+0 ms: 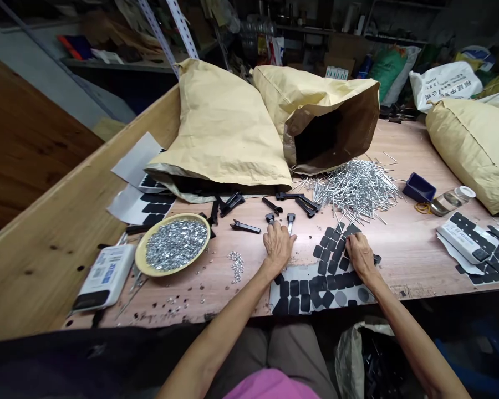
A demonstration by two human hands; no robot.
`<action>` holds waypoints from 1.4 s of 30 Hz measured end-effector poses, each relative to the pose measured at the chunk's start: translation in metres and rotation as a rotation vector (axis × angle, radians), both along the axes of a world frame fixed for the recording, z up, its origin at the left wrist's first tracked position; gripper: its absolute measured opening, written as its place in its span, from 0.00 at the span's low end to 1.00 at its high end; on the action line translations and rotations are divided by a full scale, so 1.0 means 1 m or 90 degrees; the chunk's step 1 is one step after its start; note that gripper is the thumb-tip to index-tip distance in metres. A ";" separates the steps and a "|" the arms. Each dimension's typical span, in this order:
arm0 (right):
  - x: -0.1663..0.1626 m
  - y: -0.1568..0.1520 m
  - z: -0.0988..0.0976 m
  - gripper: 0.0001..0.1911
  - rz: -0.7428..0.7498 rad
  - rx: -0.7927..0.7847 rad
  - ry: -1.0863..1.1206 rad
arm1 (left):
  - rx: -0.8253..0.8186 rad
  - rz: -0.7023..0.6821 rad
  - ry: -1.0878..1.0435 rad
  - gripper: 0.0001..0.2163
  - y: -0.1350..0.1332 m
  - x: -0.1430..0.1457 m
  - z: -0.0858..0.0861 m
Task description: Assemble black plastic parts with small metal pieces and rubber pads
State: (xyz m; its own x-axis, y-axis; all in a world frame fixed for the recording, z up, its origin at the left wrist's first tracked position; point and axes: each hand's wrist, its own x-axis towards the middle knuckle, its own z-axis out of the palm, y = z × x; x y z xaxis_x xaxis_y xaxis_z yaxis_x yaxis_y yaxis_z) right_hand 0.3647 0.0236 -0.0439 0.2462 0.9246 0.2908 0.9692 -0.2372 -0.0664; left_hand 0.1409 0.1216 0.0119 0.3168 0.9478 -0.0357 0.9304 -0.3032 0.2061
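Observation:
My left hand (279,244) rests low over the bench, fingers curled round a black plastic part (270,218) whose head sticks out beyond the fingertips. Beside the thumb lies another black part (290,217) with a shiny stem. My right hand (360,252) is pinched at the edge of the black adhesive pads (330,244); what its fingertips hold is hidden. Below both hands, a pale backing sheet (289,275) carries rows of dark pads. Just beyond the right hand is a heap of thin metal pins (353,185). More black plastic parts (246,226) lie ahead of the left hand.
A yellow bowl (141,258) of small metal pieces stands left, by a white box (107,275). Loose metal bits (235,266) lie near it. Large paper sacks (228,127) back the bench. A blue tray (418,188) and clear jar (451,201) are at right.

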 end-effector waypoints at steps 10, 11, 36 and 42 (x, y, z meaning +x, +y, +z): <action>0.011 -0.003 0.011 0.16 0.173 0.039 -0.054 | -0.172 0.069 -0.414 0.04 0.003 -0.014 0.002; 0.005 -0.010 0.009 0.17 0.240 0.021 -0.044 | -0.228 0.082 -0.507 0.04 0.003 -0.017 0.004; -0.001 -0.014 0.009 0.19 0.228 -0.023 -0.018 | -0.554 0.124 -0.935 0.37 -0.038 -0.038 0.025; -0.004 -0.013 0.011 0.17 0.240 -0.032 -0.028 | -0.860 0.316 -0.961 0.14 -0.041 -0.037 0.030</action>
